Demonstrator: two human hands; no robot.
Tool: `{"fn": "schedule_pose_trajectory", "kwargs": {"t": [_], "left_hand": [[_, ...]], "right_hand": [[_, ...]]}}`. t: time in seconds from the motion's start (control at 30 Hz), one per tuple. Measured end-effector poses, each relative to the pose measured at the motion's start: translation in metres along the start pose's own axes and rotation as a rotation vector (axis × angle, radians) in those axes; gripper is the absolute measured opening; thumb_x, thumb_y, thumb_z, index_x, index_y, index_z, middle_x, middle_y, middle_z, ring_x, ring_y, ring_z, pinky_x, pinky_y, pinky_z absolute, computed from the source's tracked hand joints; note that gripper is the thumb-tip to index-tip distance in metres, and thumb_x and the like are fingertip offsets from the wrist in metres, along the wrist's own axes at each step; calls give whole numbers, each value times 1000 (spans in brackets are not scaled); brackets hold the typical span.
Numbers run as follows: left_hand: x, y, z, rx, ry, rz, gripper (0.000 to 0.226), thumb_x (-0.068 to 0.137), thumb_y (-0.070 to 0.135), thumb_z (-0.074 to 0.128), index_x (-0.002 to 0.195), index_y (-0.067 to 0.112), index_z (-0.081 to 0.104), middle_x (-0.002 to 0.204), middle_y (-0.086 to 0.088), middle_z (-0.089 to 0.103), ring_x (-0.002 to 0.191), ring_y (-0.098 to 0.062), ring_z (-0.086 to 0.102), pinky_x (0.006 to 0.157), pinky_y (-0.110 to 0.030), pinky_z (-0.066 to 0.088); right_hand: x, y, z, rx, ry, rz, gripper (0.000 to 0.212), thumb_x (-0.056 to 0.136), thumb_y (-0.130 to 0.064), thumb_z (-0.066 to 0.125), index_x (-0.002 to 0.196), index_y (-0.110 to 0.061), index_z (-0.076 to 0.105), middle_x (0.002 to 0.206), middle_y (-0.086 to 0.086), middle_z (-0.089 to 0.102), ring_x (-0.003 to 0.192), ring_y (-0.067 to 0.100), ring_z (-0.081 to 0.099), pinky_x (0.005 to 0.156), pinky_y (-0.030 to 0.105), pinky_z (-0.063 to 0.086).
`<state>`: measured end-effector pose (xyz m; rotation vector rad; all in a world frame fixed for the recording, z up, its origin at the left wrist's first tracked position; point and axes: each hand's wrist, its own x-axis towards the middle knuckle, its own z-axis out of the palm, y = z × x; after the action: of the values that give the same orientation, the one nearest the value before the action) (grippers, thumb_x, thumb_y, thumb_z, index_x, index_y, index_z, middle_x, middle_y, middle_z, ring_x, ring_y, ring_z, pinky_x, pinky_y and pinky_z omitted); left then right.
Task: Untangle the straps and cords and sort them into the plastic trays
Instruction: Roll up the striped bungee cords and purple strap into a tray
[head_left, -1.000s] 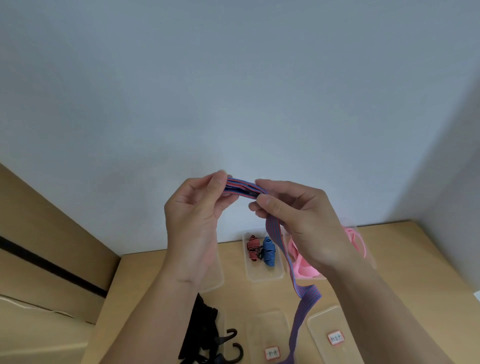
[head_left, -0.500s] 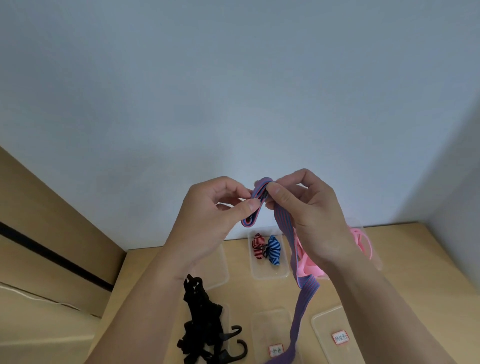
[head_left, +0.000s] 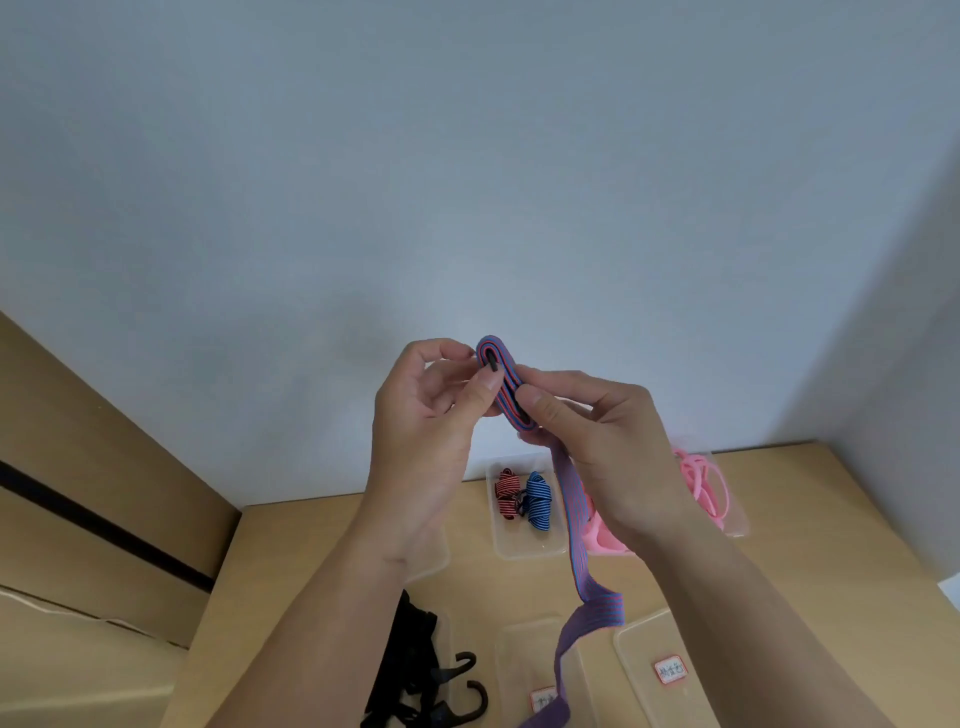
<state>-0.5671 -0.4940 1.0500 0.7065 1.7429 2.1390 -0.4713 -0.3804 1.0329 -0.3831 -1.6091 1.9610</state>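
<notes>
Starting at the near left: the pile of black straps (head_left: 410, 670) with hooks sits on the table (head_left: 291, 571), untouched, and the frame edge cuts off its bottom.

Then the left hand (head_left: 431, 410), held up in front of the wall, pinches the left side of the striped strap (head_left: 503, 387) between thumb and fingertips. A second ago that strap was a flat fold held level between both hands. Now it's a tight oval coil standing on end, several layers thick, with a little black hook end (head_left: 492, 362) poking out of the middle.

The right hand (head_left: 597, 441) grips the coil's lower end, thumb on top and fingers curled behind. The loose tail hangs down past the right wrist.

So I'd say the untangling of this one is done and it's being wound up like the red roll (head_left: 506, 491) and blue roll (head_left: 537, 500) already in the far tray (head_left: 524, 551). There's still a good bit of tail left to wind.

Hard to see:
- The tail runs off the bottom of the frame, so I can't tell how much is left.
- Another tray is mostly hidden behind the left forearm.
- The pink cord (head_left: 701, 483) at far right is partly blocked by the right hand.
- The label (head_left: 670, 670) on the near right tray is too blurry to read.
</notes>
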Motion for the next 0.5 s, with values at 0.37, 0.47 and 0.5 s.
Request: {"fn": "schedule_pose_trajectory", "kwargs": {"t": [0.37,0.47,0.5], "left_hand": [[1,8,-12,89,-185,-31,38,92,-1,68,124,19,65,106,-11,76,93,-28,74,84,-34,58],[-4,9,-6,-31,-91,-13,39,83,6,73,121,14,65,105,-16,75,94,-28,74,82,-33,59],[-5,8,-4,-73,-47,-6,41,79,9,75,119,13,65,104,-16,75,94,-28,74,81,-33,60]], "right_hand": [[-2,-2,-11,-149,-48,-58,15,94,-9,67,100,-13,80,82,-2,78,73,8,69,65,18,51],[0,-2,-9,-36,-13,-44,13,93,-10,67,100,-9,78,84,5,78,74,12,69,68,22,53],[0,-2,-9,18,-12,-29,14,92,-9,67,102,-8,77,85,8,78,76,15,69,70,24,54]]}}
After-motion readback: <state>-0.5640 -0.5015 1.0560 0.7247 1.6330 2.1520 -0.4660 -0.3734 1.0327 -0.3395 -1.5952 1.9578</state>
